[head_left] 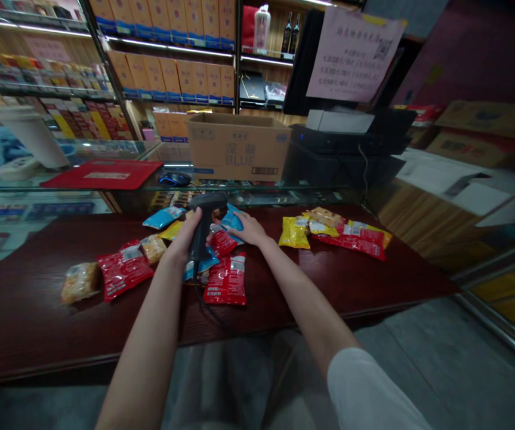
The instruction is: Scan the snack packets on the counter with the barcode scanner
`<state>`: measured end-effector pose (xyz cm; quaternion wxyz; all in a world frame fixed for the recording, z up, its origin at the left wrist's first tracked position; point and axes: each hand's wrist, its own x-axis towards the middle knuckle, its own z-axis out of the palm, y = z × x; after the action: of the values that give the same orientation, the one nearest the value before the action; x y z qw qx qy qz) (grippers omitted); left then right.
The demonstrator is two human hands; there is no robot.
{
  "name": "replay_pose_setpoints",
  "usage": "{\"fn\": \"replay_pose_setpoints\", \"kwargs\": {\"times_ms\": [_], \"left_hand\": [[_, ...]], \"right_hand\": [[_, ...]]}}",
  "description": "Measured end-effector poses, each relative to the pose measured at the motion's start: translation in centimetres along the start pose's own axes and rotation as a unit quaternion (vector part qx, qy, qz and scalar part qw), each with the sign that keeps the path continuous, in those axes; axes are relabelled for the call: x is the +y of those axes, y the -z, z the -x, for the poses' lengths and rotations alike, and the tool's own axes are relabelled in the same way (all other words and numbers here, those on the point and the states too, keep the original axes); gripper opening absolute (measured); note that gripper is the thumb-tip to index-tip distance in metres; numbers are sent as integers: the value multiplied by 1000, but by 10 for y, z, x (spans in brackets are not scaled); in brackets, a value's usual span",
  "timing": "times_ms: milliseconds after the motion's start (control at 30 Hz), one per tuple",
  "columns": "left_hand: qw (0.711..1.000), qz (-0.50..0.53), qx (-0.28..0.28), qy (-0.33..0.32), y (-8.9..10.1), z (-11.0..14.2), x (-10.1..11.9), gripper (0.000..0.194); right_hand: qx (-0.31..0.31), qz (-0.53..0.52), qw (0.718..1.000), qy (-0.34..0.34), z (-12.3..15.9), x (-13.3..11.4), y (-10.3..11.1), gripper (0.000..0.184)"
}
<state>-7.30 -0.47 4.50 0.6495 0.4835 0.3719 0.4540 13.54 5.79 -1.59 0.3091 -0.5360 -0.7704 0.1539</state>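
My left hand (187, 234) is wrapped round the handle of a black barcode scanner (201, 233), whose cable hangs toward the table's front edge. With its fingers on a blue snack packet (231, 220), my right hand (249, 229) is just right of the scanner head. Below the hands lie a red snack packet (227, 280) and another blue packet (210, 263), partly hidden by the scanner. To the left are a larger red packet (125, 272), a clear-wrapped pastry (79, 282) and a blue packet (163, 217). Yellow packets (293, 232) and a red packet (355, 240) are grouped at the right.
A cardboard box (239, 149) stands on the glass counter behind the dark red table (293, 286). Near it are a computer mouse (174, 178), a red folder (105, 174), a white cup (31, 134) and a black printer (342, 143). Stacked cartons (490, 131) stand at the right.
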Motion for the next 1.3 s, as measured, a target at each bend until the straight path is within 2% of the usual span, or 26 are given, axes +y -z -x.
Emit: {"fn": "replay_pose_setpoints", "kwargs": {"times_ms": [133,200,233,300,333,367,400,467,533,600,633,700,733,767,833,900,1100,1300], "left_hand": [[1000,-12,-8,-16,-3,-1,-2,54],[999,-21,-18,-30,-8,1,-1,55],[999,-22,-25,-38,-11,2,-1,55],[998,-17,-45,-50,-21,5,-2,56],[997,-15,-56,-52,-27,7,-3,58],[996,-14,-68,-51,-34,9,-4,60],[996,-15,-80,-48,-41,11,-6,61],[994,-17,-99,-46,-54,15,-11,64],[992,-20,-114,-41,-66,17,-18,65],[991,-28,-127,-25,-73,19,-24,66],[991,-31,-132,-18,-75,19,-27,66],[991,-26,-133,-9,-77,19,-30,65],[991,-19,-130,-6,-76,18,-32,65],[992,-9,-126,-3,-75,17,-32,65],[993,12,-114,5,-73,15,-32,66],[994,29,-100,12,-72,13,-31,67],[995,52,-87,8,-69,10,-29,67],[990,63,-125,5,-70,7,-39,60]], "right_hand": [[15,-54,997,-51,13,13,14,47],[60,-178,978,-95,26,25,32,40],[87,-281,948,-119,34,31,43,37],[119,-510,839,-150,51,44,66,34],[124,-584,787,-155,60,50,77,33],[128,-627,752,-161,69,55,87,32],[137,-649,729,-167,77,59,94,31],[158,-655,717,-181,89,64,103,32],[168,-628,738,-181,93,65,105,37],[184,-555,794,-165,92,63,102,41],[203,-489,835,-150,92,62,100,41],[234,-292,922,-96,91,60,98,37],[239,-174,953,-60,92,58,98,34],[235,-62,970,-26,93,57,98,30],[220,103,970,19,97,53,96,25],[219,181,958,32,99,48,94,22],[192,196,959,66,100,42,90,23],[158,194,966,62,100,39,89,24]]}}
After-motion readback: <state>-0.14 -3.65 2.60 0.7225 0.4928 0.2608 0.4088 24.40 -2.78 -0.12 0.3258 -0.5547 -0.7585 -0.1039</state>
